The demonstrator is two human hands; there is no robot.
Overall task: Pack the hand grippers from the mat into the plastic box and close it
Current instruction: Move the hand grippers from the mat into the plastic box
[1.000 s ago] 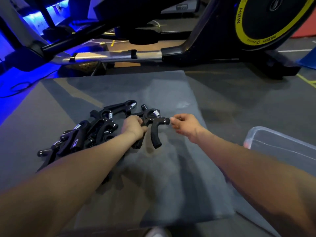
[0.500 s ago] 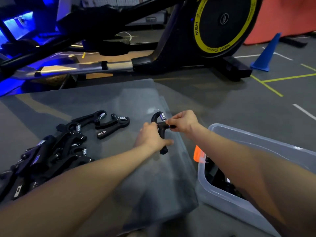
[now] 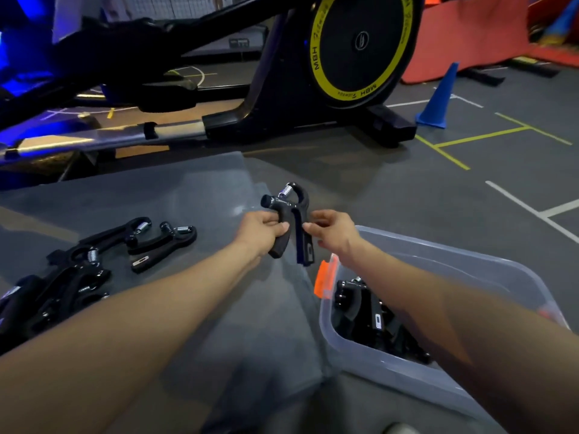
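Note:
A black hand gripper (image 3: pixel 293 214) with a steel spring is held upright above the mat's right edge. My left hand (image 3: pixel 261 231) is closed around its left handle, and my right hand (image 3: pixel 332 231) pinches the right handle. Several more black hand grippers (image 3: pixel 62 277) lie in a heap on the grey mat (image 3: pixel 188 189) at the left, and one separate hand gripper (image 3: pixel 163 245) lies closer to the middle. The clear plastic box (image 3: pixel 369 361) with an orange latch (image 3: pixel 326 278) stands open at the lower right, with several packed grippers (image 3: pixel 366 311) inside, partly hidden by my right forearm.
A black exercise machine (image 3: pixel 344 57) with a yellow-ringed flywheel stands behind the mat, its rails stretching to the left. A blue cone (image 3: pixel 438 98) stands on the grey floor at the right, near yellow and white floor lines. A red pad lies beyond it.
Both hands have carried one hand gripper from the heap rightwards and lifted it upright near the box. The view has turned right, bringing the box fully into sight.

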